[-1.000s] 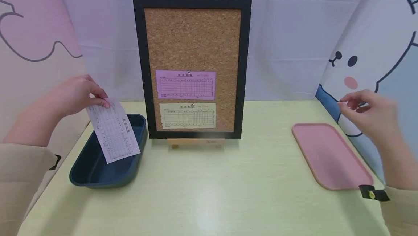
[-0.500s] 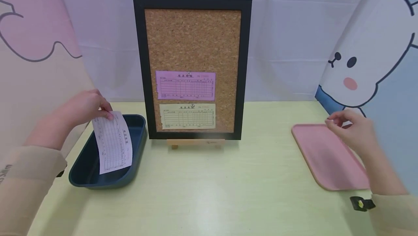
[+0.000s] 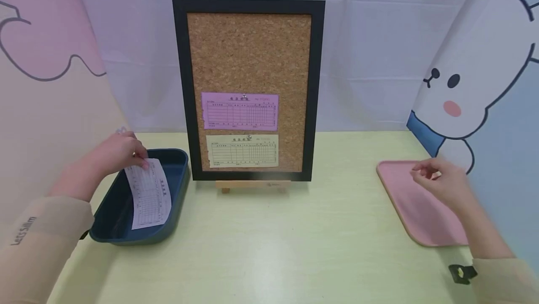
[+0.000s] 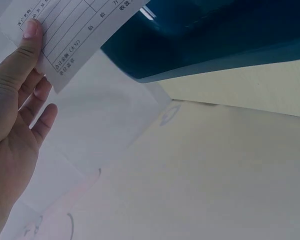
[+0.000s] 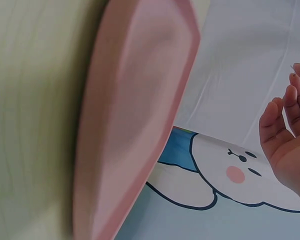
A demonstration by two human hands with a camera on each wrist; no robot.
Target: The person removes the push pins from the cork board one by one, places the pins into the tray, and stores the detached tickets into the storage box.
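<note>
In the head view, my left hand [image 3: 120, 154] pinches the top of a white printed receipt slip [image 3: 150, 196] between thumb and fingers. The slip hangs into a dark blue basin [image 3: 113, 215], its lower end inside the rim. The left wrist view shows the thumb lying on the slip's printed face. At the right, my right hand [image 3: 446, 184] is above a pink tray [image 3: 433, 229]. Its thumb and index finger pinch a tiny pin [image 5: 293, 68], whose thin point shows in the right wrist view while the rest is hidden by the fingers.
A black-framed corkboard [image 3: 252, 51] stands on a small wooden easel [image 3: 252, 184] at the back centre. Pinned on it are a purple slip [image 3: 240, 112] and, below, a cream slip [image 3: 243, 152]. Cloth walls with cartoon prints enclose the pale table [image 3: 269, 248].
My left hand has come down and slightly right, lowering the white slip into the basin. The right hand has moved down and left, over the pink tray.
</note>
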